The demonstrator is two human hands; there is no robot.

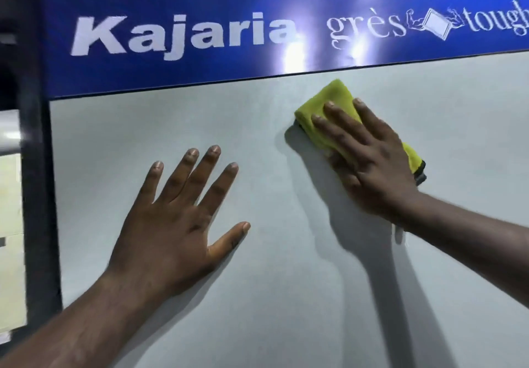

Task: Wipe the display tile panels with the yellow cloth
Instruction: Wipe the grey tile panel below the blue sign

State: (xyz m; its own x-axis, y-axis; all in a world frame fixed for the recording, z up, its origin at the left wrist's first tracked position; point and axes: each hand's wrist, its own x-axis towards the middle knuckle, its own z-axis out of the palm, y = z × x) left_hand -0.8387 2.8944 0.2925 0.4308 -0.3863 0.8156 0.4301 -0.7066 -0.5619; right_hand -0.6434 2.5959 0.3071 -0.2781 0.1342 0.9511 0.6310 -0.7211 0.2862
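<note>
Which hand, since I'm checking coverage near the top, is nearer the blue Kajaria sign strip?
Right. The right hand presses the yellow cloth on the tile panel just below the sign strip; the left hand lies flat on the panel, lower down.

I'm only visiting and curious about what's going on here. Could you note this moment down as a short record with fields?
surface: grey tile panel, upright
sign: blue sign reading Kajaria, directly above the panel
cloth: yellow cloth, folded, near the panel's top edge
right hand: fingers straight, pressing the cloth against the panel
left hand: fingers spread, flat on bare panel, holding nothing
</note>
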